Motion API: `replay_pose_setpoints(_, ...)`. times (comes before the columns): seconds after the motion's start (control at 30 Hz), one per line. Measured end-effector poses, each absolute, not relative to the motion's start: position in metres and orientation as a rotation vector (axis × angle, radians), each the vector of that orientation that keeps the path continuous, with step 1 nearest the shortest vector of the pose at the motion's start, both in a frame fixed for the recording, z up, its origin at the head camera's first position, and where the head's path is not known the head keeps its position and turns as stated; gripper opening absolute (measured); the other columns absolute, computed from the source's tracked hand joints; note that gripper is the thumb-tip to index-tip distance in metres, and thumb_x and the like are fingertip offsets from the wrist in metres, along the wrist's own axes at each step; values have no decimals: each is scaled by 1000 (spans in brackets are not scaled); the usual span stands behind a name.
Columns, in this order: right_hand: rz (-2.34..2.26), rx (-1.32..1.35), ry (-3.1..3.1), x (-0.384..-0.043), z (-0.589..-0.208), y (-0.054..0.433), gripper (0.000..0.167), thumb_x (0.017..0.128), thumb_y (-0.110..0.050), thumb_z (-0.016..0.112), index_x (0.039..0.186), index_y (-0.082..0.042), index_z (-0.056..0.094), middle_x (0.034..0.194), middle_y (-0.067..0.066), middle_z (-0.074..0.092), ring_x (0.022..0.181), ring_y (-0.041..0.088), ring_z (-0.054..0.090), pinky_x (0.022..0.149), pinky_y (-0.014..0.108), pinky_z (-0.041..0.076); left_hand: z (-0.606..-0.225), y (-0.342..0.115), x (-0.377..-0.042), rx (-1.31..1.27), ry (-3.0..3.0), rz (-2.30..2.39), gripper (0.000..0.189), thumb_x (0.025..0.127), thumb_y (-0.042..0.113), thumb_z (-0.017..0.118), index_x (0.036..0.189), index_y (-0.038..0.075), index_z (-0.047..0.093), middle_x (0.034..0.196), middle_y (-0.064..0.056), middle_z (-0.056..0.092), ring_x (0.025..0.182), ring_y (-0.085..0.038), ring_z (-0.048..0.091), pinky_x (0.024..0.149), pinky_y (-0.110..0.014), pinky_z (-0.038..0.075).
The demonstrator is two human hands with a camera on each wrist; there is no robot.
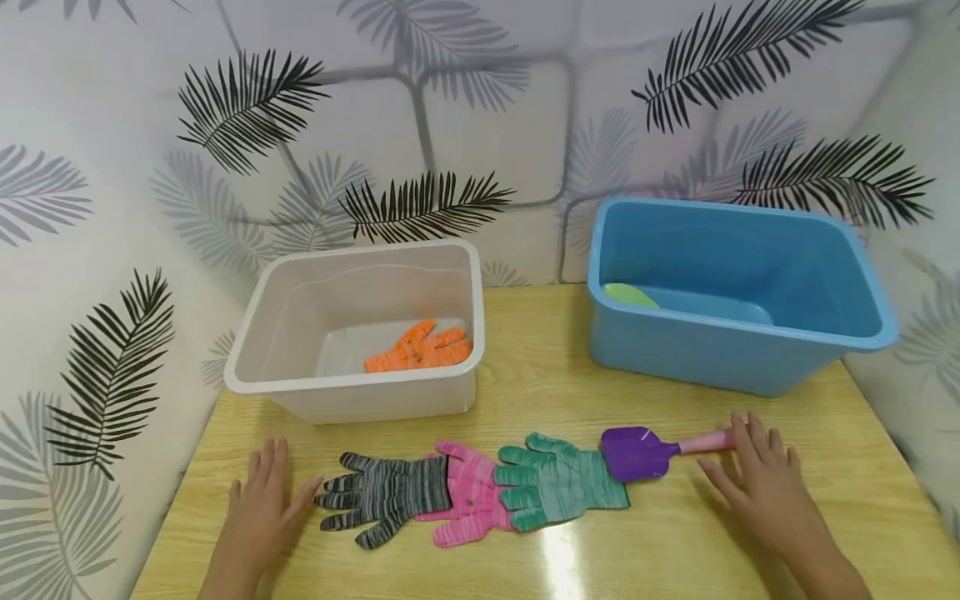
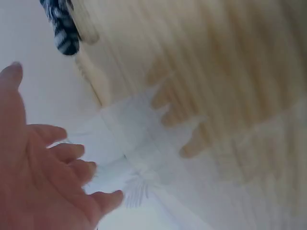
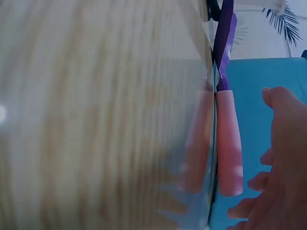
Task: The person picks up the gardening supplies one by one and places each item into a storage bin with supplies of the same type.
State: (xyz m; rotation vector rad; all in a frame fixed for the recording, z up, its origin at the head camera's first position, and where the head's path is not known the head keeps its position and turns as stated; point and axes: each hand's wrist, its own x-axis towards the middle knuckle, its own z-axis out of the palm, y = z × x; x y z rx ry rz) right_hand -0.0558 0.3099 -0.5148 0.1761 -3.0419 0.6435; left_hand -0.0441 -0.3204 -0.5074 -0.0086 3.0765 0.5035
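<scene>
My left hand (image 1: pixel 258 508) is held low at the table's left, fingers spread, beside the fingertips of a grey-and-black striped knit glove (image 1: pixel 405 485). In the left wrist view that hand holds nothing. A pink glove (image 1: pixel 474 492) lies partly under the grey one and under a green glove (image 1: pixel 562 482). A toy shovel (image 1: pixel 637 454), purple blade and pink handle, has its blade against the green glove's cuff. My right hand (image 1: pixel 772 492) is by the handle's end, its fingers overlapping it in the head view; the right wrist view shows a gap between hand and handle (image 3: pixel 229 143).
Behind the gloves stands a whitish plastic bin (image 1: pixel 375 392) with an orange glove (image 1: pixel 420 348) inside. A blue bin (image 1: pixel 697 346) at the back right holds a light green object (image 1: pixel 632 295), partly hidden by its rim. A leaf-patterned wall covering (image 1: pixel 517 142) rises behind the table.
</scene>
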Motion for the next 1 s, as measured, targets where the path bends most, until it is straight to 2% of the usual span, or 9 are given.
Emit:
replay_pose_setpoints(0.2,676,212,-2935,-57,-501,302,77,95,-38,49,148,1,10,147,32,16,134,49,12,104,63,11,-485,-307,-44,67,3105,608,76,96,46,42,146,-4,15,147,-29,19,134,-46,16,101,-65,15)
replay_pose_setpoints(0.33,718,240,-2916,-58,-488,293,69,96,-36,48,147,1,19,149,24,20,137,37,15,104,58,17,-456,-299,-43,99,3189,589,67,97,42,41,145,-2,25,145,-26,29,132,-43,25,105,-58,18)
replay_pose_setpoints(0.43,752,280,-2910,-61,-476,284,63,97,-34,47,145,0,25,144,25,30,129,41,34,99,59,28,-434,-291,-41,135,3285,592,57,96,38,46,142,5,38,138,-22,42,123,-45,39,100,-58,29)
replay_pose_setpoints(0.53,774,331,-2888,-67,-463,275,60,96,-32,49,145,-4,28,142,25,35,118,45,44,89,62,36,-413,-291,-46,283,3446,666,51,93,29,55,139,10,44,135,-16,48,119,-42,45,95,-56,37)
replay_pose_setpoints(0.6,765,374,-2868,-72,-457,268,59,96,-31,50,145,-6,30,141,24,37,111,44,51,86,61,39,-401,-296,-53,382,3544,706,53,91,24,58,140,12,43,137,-15,47,125,-37,42,99,-52,34)
replay_pose_setpoints(0.7,707,446,-2839,-81,-449,256,59,95,-31,52,145,-7,32,142,21,37,116,42,48,88,59,40,-384,-307,-69,431,3569,743,57,93,23,54,145,8,33,146,-13,34,136,-29,26,108,-48,22)
replay_pose_setpoints(0.8,666,505,-2820,-91,-444,243,58,95,-32,52,144,-7,34,142,19,38,121,36,46,90,57,40,-372,-317,-87,356,3488,740,61,96,25,49,148,7,22,152,-12,20,140,-25,11,109,-52,15)
replay_pose_setpoints(0.83,653,526,-2819,-94,-441,239,58,95,-32,52,144,-8,34,143,18,38,126,36,40,92,56,39,-369,-320,-92,335,3456,741,61,97,26,47,148,6,19,153,-12,17,140,-25,8,108,-53,14)
replay_pose_setpoints(1.0,649,627,-2842,-108,-428,213,59,96,-38,48,145,-10,32,146,14,33,132,30,34,97,53,36,-363,-333,-119,270,3349,671,66,99,34,39,148,3,9,154,-14,5,140,-25,-4,108,-55,9)
